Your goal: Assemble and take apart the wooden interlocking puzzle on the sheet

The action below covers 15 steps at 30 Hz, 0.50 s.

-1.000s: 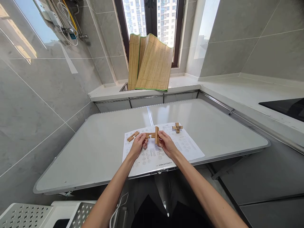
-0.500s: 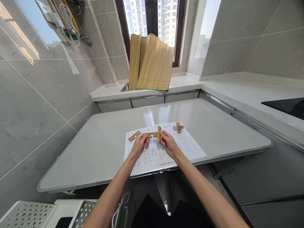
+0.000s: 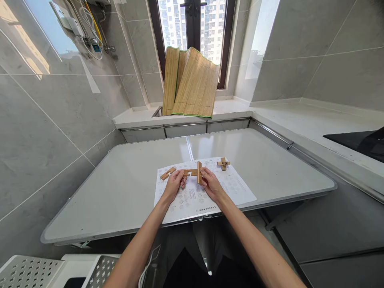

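Observation:
Between my hands, above the printed sheet (image 3: pixel 192 204), two wooden puzzle pieces meet at a right angle. My left hand (image 3: pixel 174 185) is closed on the end of the notched wooden puzzle piece (image 3: pixel 191 172), which lies crosswise. My right hand (image 3: pixel 211 184) grips the upright wooden puzzle piece (image 3: pixel 199 173) at its right side. Whether the two pieces interlock or only touch, I cannot tell. Another notched wooden piece (image 3: pixel 168 173) rests on the paper just left of my left hand. A cross-shaped wooden puzzle (image 3: pixel 223 163) sits at the sheet's far right corner.
The sheet lies at the front edge of a white folding table (image 3: pixel 120 188). Behind it a bamboo mat (image 3: pixel 195 84) stands on the ledge before the window. A white perforated container (image 3: pixel 33 268) is low at left, and a black panel (image 3: pixel 357 143) lies on the right counter.
The whole view has shifted slightly. Both hands keep their hold on the two wooden pieces, with hardly any visible change between them.

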Tool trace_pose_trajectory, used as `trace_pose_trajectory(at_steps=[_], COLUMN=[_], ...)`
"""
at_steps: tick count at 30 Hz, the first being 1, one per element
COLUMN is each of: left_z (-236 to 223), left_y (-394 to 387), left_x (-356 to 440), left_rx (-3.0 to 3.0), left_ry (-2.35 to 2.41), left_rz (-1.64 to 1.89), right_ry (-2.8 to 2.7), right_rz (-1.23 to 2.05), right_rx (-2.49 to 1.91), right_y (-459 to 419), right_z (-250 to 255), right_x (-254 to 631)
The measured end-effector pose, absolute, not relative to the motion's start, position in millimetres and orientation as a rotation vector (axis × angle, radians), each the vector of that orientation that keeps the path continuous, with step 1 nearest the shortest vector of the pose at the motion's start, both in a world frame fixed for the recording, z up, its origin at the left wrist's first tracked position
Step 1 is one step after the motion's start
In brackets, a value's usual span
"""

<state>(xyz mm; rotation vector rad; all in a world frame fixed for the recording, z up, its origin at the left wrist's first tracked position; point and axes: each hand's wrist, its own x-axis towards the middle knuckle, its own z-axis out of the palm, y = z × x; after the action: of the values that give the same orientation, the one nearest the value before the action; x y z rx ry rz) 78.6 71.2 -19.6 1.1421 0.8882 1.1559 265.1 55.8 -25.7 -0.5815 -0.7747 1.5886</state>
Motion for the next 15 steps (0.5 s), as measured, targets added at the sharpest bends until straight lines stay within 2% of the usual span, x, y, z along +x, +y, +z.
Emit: trace_pose_trajectory(at_steps=[15], left_z=[-18.7], left_y=[69.4], left_x=[79.2], left_rx=[1.151], left_ry=[0.865], left_rz=[1.139], right_ry=[-0.745], right_rz=[1.665], right_rx=[-0.555], right_y=[55.1], right_z=[-26.1], right_x=[270.3])
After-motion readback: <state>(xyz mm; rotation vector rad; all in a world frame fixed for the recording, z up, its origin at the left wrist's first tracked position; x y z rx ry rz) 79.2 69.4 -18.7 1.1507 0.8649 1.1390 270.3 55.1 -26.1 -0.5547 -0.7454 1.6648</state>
